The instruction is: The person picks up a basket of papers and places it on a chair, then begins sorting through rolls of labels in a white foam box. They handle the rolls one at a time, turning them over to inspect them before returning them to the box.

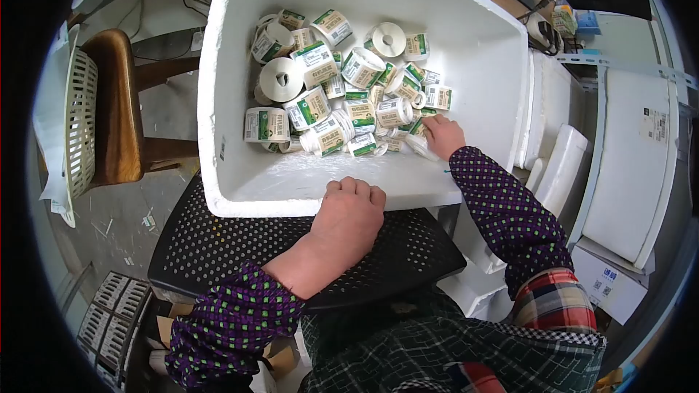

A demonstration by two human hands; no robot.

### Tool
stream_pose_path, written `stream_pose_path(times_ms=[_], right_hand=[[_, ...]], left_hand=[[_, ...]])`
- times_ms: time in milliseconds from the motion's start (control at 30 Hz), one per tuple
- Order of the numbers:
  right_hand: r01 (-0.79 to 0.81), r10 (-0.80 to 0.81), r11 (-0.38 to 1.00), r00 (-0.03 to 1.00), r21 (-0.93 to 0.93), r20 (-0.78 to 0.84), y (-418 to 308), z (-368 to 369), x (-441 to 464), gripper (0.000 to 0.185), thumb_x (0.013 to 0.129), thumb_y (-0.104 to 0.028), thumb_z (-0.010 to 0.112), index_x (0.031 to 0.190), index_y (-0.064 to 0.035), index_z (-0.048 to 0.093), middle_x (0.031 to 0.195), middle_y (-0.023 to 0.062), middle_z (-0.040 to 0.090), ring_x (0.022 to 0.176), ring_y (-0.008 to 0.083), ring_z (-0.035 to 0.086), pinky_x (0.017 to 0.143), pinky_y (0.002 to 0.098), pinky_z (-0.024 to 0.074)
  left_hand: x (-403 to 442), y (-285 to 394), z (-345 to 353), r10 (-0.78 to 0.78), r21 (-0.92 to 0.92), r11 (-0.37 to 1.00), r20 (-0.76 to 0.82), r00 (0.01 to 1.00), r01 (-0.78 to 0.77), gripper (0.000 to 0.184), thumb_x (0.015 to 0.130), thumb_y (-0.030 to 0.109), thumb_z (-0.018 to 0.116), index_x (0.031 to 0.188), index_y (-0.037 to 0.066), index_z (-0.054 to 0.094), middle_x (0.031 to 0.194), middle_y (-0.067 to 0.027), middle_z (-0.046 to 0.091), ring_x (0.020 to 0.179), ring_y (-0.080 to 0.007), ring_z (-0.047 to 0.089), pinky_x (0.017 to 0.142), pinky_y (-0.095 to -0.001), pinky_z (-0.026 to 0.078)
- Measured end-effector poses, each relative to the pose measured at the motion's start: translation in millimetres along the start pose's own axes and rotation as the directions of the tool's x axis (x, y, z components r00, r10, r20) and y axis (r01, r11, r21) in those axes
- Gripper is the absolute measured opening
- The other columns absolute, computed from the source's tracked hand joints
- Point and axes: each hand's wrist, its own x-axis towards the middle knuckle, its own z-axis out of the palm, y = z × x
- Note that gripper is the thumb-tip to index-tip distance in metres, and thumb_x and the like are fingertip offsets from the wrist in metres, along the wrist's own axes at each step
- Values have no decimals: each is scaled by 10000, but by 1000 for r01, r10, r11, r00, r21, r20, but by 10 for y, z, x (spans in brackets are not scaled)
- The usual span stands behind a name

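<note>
A large white foam box (217, 102) stands tilted before me with many rolls of printed labels (315, 64) heaped inside, green, white and tan on their faces. My left hand (349, 215) has its fingers curled over the near rim of the box. Inside the box, at the right side of the heap, my right hand (444, 137) has its fingers bent around the edge of a label roll (419, 144). The undersides of those fingers are hidden.
Under the box is a black perforated chair seat (233, 247). To the left are a wooden chair (116, 109) and a cream plastic basket (81, 124). White foam boxes (550, 102) and a carton (608, 280) stand on the right. Black crates (113, 320) lie lower left.
</note>
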Motion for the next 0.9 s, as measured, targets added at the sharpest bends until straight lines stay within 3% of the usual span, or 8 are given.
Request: stream_pose_path(times_ms=[200,300,367,433,500,567,600,900], right_hand=[[97,-84,949,995,-299,58,-146,-28,-118,912,678,-432,764,1369,-30,323,1165,163,545,1109,298,547,918,450,424],[-147,199,962,955,-232,220,-62,-84,34,803,675,-375,764,1297,-35,386,1166,166,552,1125,302,532,910,460,422],[-172,220,964,945,-203,242,90,-122,-4,655,693,-284,740,1230,-69,434,1156,148,565,1111,286,539,892,462,426],[112,-113,989,994,-101,-5,299,-105,-119,571,701,-205,723,1198,-103,461,1130,126,581,1042,276,572,851,443,442],[119,-119,993,992,4,-33,266,-363,-210,548,687,-113,720,1181,-102,483,1090,133,595,1040,285,578,886,409,436],[-17,-110,803,978,595,177,220,-685,-285,680,622,-23,743,1239,-90,466,1098,112,593,1127,218,536,1024,364,362],[-127,-86,738,956,662,280,88,-920,-331,799,560,58,746,1286,-82,442,1152,74,564,1200,162,470,1115,323,264],[29,-547,191,833,981,82,-672,-1379,-359,875,453,161,747,1251,-76,477,1252,10,499,1258,135,421,1144,310,256]], left_hand=[[-3,10,-17,1,-8,1000,-11,1000,-2,405,711,258,737,988,17,566,893,-125,596,889,-286,582,775,-388,459],[-10,4,-32,4,6,1000,-9,1000,-4,408,701,256,746,978,21,561,888,-127,596,886,-290,584,768,-392,464],[-9,2,-13,14,6,1000,-15,1000,-14,408,700,256,746,977,22,559,890,-128,597,883,-291,585,765,-393,466],[-8,0,-18,20,2,1000,-23,1000,-20,408,699,255,747,976,23,557,891,-128,597,881,-292,586,761,-394,468],[-1,-1,-60,16,-32,999,-6,1000,-16,407,695,251,749,972,26,554,890,-130,599,869,-295,591,750,-397,469],[15,-6,-87,13,-39,999,28,1000,-12,441,703,259,747,1012,16,549,906,-139,600,874,-297,595,749,-401,476],[25,-12,-107,0,-47,999,66,998,3,475,710,267,746,1053,6,544,921,-148,601,880,-299,600,747,-405,483],[179,-79,-293,-349,-539,808,-111,930,239,932,675,258,798,1385,-45,276,1264,-251,494,1095,-386,563,876,-429,492]])
